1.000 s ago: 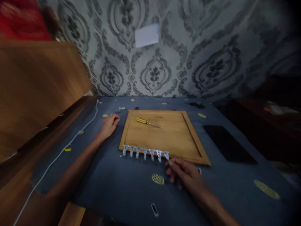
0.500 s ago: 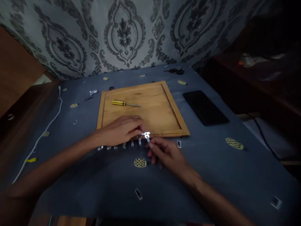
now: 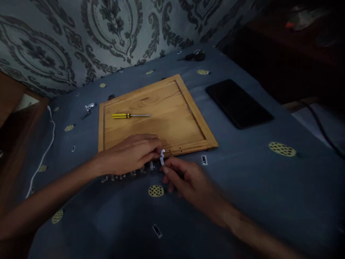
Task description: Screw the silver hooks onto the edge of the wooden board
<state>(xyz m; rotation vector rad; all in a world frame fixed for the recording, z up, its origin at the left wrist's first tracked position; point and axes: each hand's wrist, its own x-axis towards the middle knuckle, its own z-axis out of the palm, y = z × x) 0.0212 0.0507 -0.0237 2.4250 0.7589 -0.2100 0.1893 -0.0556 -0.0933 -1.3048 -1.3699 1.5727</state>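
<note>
A wooden framed panel [image 3: 188, 104] lies on the blue patterned cloth. Along its front edge, my right hand [image 3: 185, 176] pinches a small shiny metal bracket [image 3: 162, 158] between thumb and fingers, with the stepped end pointing up. My left hand [image 3: 137, 149] rests over the panel's front rail. Its fingers are bent and pressed together beside the bracket's upper end; whatever they hold is hidden. Below the left hand, several small metal pieces [image 3: 122, 176] lie in a row on the cloth, partly covered. A yellow-handled screwdriver [image 3: 121, 116] rests on the panel.
A black tablet-like slab [image 3: 238, 104] lies right of the panel. Behind it sits a dark tool-like object [image 3: 195, 55]. Another metal piece [image 3: 90, 107] lies at the left, near a white cable [image 3: 45, 154]. A patterned curtain-like surface [image 3: 113, 28] rises at the back.
The camera view has turned and shifted. The bracket has turned in my right hand: its bright flat face with a crossbar now shows as a narrow stepped profile. Both hands stay close together.
</note>
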